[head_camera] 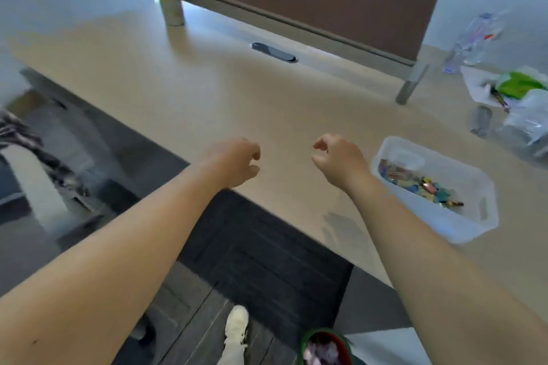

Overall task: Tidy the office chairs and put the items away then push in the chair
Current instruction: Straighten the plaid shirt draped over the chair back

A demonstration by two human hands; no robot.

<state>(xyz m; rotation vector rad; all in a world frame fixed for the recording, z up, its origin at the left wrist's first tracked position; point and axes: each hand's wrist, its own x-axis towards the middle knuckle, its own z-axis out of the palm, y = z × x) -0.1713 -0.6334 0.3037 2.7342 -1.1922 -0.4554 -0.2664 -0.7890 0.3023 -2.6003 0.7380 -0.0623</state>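
Observation:
My left hand (237, 161) and my right hand (338, 158) hover side by side over the front edge of the beige desk (178, 92). Both hold nothing, with the fingers loosely curled and apart. A clear plastic bin (474, 216) with several small colourful items lies on the desk just right of my right hand. At the far left, below the desk, part of an office chair (35, 163) shows, blurred, with a dark patterned cloth over it.
A brown divider panel (320, 0) runs along the desk's back, with another person behind it. A can (172, 7) stands at the back left. A water bottle (474, 38), bags and papers (516, 98) crowd the right. A dark oval grommet (274, 52) sits mid-desk. My shoe (235, 326) is on dark floor.

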